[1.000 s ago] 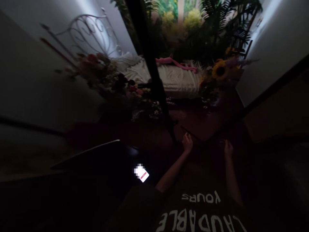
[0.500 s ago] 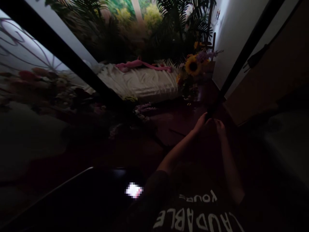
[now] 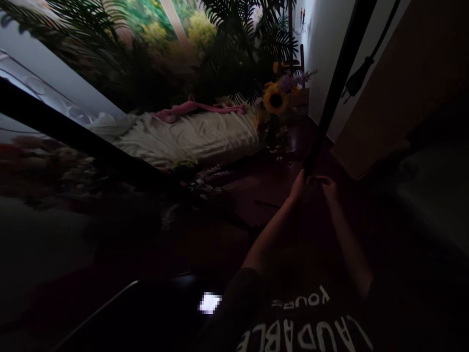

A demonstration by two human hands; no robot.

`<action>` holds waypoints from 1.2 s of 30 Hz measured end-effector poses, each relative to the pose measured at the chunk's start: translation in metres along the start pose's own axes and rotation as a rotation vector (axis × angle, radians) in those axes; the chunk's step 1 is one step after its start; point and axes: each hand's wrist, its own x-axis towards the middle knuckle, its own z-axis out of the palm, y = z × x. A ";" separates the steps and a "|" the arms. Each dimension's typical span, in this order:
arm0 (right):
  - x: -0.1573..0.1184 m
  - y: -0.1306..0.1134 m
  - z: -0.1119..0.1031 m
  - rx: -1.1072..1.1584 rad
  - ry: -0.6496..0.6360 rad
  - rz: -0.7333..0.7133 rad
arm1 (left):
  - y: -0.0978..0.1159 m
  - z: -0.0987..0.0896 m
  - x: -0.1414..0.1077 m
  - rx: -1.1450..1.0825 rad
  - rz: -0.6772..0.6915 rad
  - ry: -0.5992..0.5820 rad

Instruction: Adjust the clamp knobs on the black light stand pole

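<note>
The scene is very dark. A long black pole (image 3: 339, 73) slants down from the top right to my hands in front of my chest. My left hand (image 3: 299, 185) is closed round its lower part. Just to the right, my right hand (image 3: 327, 186) has its fingers bent toward the pole; whether they touch it or hold something small is too dark to tell. A cable with a plug (image 3: 357, 82) hangs beside the pole on its right.
A bench under a cream cloth (image 3: 198, 134) bears a pink plush toy (image 3: 183, 108). Sunflowers (image 3: 274, 99) stand at its right end, palm leaves behind. Another black pole (image 3: 73, 129) crosses at left. A dark glossy surface (image 3: 146, 313) lies at lower left, a brown panel (image 3: 395, 98) at right.
The view has shifted, so the bench and flowers sit further left. The pole at my hands stands steeper. My right hand shows slightly further apart from my left.
</note>
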 end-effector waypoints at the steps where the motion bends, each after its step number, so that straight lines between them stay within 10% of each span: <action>1: 0.001 0.001 0.001 -0.013 0.022 -0.028 | 0.000 0.000 0.000 -0.005 -0.003 -0.005; 13: -0.023 -0.001 0.009 -0.092 -0.009 -0.236 | 0.013 -0.007 0.009 0.185 0.218 0.082; 23: -0.027 -0.016 0.010 -0.179 -0.042 -0.179 | 0.078 -0.017 0.054 -0.017 0.229 0.173; 31: -0.003 -0.012 0.013 -0.197 0.051 -0.056 | 0.088 -0.016 0.058 -0.105 0.221 0.151; 36: 0.008 -0.025 0.012 -0.040 -0.071 0.311 | 0.092 -0.018 0.056 -0.110 0.236 0.134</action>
